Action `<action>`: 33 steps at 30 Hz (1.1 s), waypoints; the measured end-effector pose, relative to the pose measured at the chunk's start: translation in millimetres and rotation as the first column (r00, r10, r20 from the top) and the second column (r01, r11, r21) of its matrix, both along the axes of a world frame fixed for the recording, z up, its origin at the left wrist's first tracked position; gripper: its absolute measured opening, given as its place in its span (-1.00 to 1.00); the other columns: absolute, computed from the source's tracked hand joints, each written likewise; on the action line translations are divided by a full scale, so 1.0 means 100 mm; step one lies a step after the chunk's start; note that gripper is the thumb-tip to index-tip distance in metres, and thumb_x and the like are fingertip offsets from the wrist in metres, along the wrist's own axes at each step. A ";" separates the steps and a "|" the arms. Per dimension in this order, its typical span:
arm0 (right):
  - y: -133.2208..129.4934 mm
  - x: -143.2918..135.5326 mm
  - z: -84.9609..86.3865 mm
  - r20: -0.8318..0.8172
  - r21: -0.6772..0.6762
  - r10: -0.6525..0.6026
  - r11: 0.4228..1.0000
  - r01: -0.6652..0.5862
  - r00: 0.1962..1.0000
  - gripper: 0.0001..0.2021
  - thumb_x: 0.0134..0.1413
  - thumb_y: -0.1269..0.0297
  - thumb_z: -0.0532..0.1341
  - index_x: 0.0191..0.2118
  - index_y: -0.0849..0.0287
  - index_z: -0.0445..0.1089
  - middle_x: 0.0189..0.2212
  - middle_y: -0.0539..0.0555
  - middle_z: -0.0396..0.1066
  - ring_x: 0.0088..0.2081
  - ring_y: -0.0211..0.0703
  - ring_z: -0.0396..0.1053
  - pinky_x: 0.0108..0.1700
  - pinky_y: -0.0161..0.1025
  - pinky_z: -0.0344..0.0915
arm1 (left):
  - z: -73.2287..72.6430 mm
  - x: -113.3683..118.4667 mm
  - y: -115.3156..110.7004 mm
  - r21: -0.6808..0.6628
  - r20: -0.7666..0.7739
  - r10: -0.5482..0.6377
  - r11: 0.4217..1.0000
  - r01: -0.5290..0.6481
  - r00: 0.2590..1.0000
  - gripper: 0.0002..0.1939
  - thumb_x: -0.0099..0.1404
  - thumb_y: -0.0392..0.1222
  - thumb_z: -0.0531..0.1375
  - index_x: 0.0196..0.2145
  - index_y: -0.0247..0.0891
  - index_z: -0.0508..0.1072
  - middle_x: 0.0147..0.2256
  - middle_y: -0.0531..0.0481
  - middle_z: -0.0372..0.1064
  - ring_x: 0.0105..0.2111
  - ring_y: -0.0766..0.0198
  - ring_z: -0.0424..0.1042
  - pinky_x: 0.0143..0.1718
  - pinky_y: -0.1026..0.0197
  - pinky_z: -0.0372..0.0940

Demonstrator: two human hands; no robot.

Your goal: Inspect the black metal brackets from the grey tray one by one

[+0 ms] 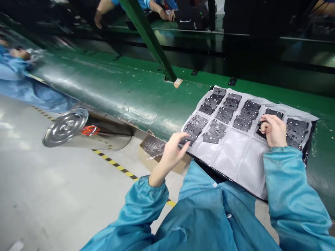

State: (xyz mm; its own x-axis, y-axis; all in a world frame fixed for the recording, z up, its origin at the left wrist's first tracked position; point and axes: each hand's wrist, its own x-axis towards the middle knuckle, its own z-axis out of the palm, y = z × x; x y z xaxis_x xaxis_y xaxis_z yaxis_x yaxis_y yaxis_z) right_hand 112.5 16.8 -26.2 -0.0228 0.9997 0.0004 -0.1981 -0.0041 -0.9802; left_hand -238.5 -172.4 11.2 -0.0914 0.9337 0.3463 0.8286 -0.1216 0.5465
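Observation:
A shallow tray (231, 150) lined with white sheeting lies at the near edge of the green bench, divided into compartments. Overlapping flat black parts (225, 108) fill the far row, and more lie in the near row's left compartments. My left hand (174, 150) is at the tray's left corner, thumb and fingers apart around the edge of a black part (188, 138); no firm hold shows. Over the far row, right of centre, my right hand (273, 129) is closed with curled fingers beside black parts (273, 113). Whatever its fingertips may hold is hidden.
The green bench (110, 82) runs across the view, with a slanted green post (151, 42) beyond the tray. A metal bin (104, 134) and a cardboard box (149, 157) stand left below the bench. Other people's hands (163, 14) show at the top and far left.

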 end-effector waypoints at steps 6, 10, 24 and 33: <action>0.03 0.00 -0.08 0.064 0.022 -0.024 0.999 0.023 0.998 -0.82 -0.01 0.19 0.29 -0.34 0.20 0.45 -0.47 0.00 0.39 -0.69 -0.41 0.20 -0.70 -0.42 0.12 | -0.15 0.27 0.37 -0.174 -0.101 -0.334 0.933 0.314 0.937 -0.48 0.22 -0.22 0.24 0.11 -0.22 0.22 0.07 -0.21 0.28 0.14 -0.02 0.20 0.13 -0.13 0.17; 0.02 0.00 -0.09 0.095 0.028 -0.050 0.998 0.048 0.994 -0.82 -0.01 0.19 0.28 -0.35 0.20 0.45 -0.47 0.00 0.38 -0.69 -0.41 0.21 -0.70 -0.42 0.13 | -0.17 0.32 0.52 -0.225 -0.106 -0.388 0.906 0.358 0.915 -0.47 0.23 -0.25 0.23 0.12 -0.25 0.19 0.02 -0.22 0.32 0.11 -0.01 0.24 0.13 -0.11 0.17; 0.00 -0.03 -0.11 0.295 0.015 -0.013 1.000 0.009 0.955 -0.75 0.00 0.09 0.29 -0.32 0.19 0.45 -0.46 0.02 0.42 -0.65 -0.38 0.25 -0.67 -0.43 0.19 | -0.18 0.17 0.31 -0.084 -0.110 -0.208 0.976 0.199 0.972 -0.57 0.35 -0.26 0.05 0.17 -0.24 0.18 0.15 -0.23 0.21 0.22 0.08 0.12 0.22 -0.08 0.12; -0.01 -0.05 -0.14 0.483 -0.020 0.060 0.998 -0.057 0.874 -0.66 0.05 -0.01 0.23 -0.31 0.21 0.45 -0.60 0.01 0.37 -0.65 -0.31 0.25 -0.64 -0.39 0.20 | -0.23 -0.51 -0.04 -0.249 -0.126 -0.189 0.956 0.153 0.974 -0.67 0.35 -0.21 0.05 0.06 -0.18 0.32 0.08 -0.15 0.32 0.16 0.07 0.22 0.16 -0.12 0.20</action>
